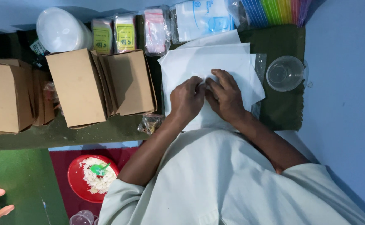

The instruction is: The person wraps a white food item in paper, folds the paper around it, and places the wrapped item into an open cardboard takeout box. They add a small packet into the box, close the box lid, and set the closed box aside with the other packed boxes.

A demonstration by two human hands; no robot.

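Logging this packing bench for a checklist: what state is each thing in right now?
Left hand: fingers pinching the white paper.
Right hand: fingers on the same sheet.
White paper: stacked flat.
Cardboard boxes: closed.
Clear cup: upright, empty.
Red plate: holds rice and a green spoon.

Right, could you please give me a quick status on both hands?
Left hand and right hand together, pinching white paper. Stack flat on green mat. Boxes to the left, clear cup to the right, both apart.
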